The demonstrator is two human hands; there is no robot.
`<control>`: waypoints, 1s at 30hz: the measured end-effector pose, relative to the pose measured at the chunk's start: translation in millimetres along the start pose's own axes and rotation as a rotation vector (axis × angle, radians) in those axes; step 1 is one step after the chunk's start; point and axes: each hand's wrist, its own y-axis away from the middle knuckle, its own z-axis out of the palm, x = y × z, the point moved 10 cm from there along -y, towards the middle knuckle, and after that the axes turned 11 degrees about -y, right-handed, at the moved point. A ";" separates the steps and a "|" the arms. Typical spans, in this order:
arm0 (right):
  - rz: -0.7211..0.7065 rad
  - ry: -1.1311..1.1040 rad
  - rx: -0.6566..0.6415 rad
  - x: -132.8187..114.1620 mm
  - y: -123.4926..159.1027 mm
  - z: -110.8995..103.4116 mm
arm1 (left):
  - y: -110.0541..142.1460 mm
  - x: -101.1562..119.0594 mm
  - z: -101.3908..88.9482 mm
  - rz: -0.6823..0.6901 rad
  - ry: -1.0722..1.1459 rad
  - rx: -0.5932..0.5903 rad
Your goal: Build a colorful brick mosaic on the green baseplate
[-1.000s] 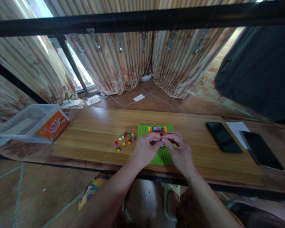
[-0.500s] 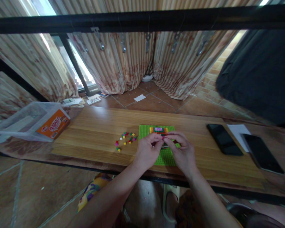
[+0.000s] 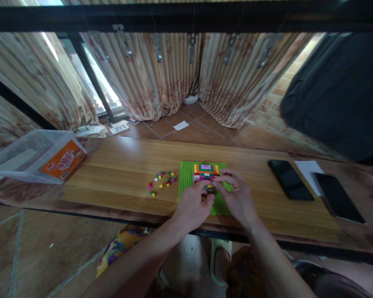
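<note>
A build of small coloured toy bricks [image 3: 206,170] stands on the green studded baseplate [image 3: 186,169]. Its rows are yellow, orange, red, white and magenta, with a lilac patch near the top. My left hand [image 3: 194,205] rests at the near left of the build; its forefinger touches the bricks and its thumb stands apart. From the right, my right hand [image 3: 238,198] closes thumb and forefinger at the near edge of the build. Whatever is between those fingertips is too small to make out. Several loose small bricks [image 3: 161,186] lie scattered left of the baseplate.
All this stands on a long wooden board [image 3: 121,165]. At the left end is a clear plastic box [image 3: 34,140] with an orange label. On the right lie a black phone [image 3: 290,180], a white paper [image 3: 307,169] and a second dark phone [image 3: 338,196].
My fingertips have moved apart from a shared pinch on a small magenta brick and lowered toward the build. More of its rows show now. The whole view has shifted slightly.
</note>
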 end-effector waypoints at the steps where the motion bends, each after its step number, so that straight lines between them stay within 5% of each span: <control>1: 0.003 0.007 0.008 0.0 -0.1 -0.7 | 0.5 0.9 1.3 0.000 -0.011 -0.008; 7: 0.095 -0.095 0.058 11.4 0.2 -1.1 | 1.3 2.3 8.2 -0.002 -0.023 -0.061; 16: 0.412 -0.502 0.192 43.4 9.7 9.2 | 0.3 -4.3 11.1 0.014 0.040 0.000; 30: 0.339 -0.526 0.236 39.5 8.0 9.7 | -2.1 -9.6 7.1 0.009 0.018 0.031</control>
